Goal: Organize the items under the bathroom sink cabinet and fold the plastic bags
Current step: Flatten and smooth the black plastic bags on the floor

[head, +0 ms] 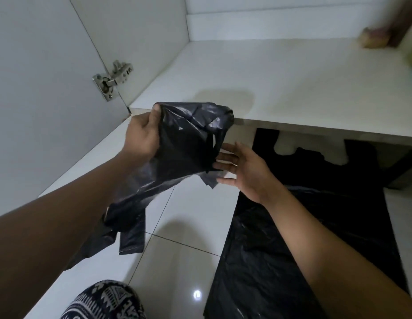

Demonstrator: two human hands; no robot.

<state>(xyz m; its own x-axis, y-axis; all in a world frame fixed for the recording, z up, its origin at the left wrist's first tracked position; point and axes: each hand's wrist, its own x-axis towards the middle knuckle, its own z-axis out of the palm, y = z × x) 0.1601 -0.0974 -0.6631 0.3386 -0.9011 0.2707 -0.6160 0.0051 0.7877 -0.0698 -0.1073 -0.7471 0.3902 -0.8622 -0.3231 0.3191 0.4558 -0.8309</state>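
Observation:
My left hand (142, 134) grips the top of a crumpled black plastic bag (186, 143) in front of the cabinet's front edge. The bag hangs down and back under my left forearm, its handles dangling near the floor. My right hand (242, 169) is spread, fingertips touching the bag's right side by a handle loop, without a closed grip. A second black plastic bag (281, 261) lies spread flat on the floor at the right, its handles reaching under the cabinet shelf, partly hidden by my right forearm.
The white cabinet floor (269, 77) stretches ahead, with blurred items at its far right corner (373, 38). The open cabinet door (39, 88) with a metal hinge (113, 79) stands at the left. Glossy white floor tiles (177, 261) lie below, and my patterned knee (103, 302) is at the bottom.

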